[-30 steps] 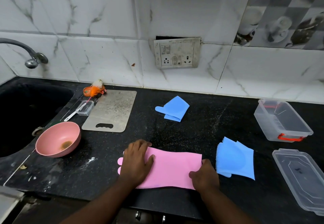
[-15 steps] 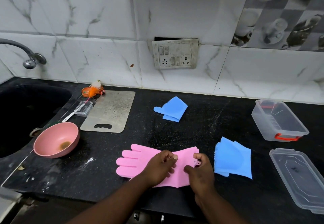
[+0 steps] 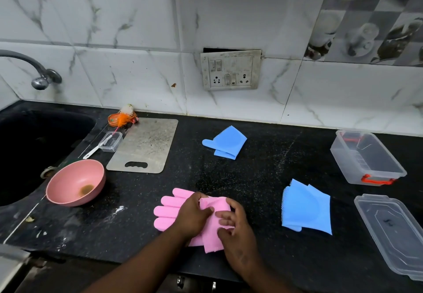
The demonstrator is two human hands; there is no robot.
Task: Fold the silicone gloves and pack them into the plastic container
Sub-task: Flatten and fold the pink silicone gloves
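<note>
Black counter [image 3: 263, 166], near edge: pink glove [image 3: 169, 208], cuff end doubled over toward its fingers. Left hand [image 3: 193, 218] presses flat on the glove's middle; right hand [image 3: 235, 228] pinches the folded cuff flap. Right of it: folded blue glove [image 3: 306, 208]; a second blue glove [image 3: 225, 142] nearer the wall. Far right: open container [image 3: 366, 157], its lid [image 3: 393, 233] lying beside it
</note>
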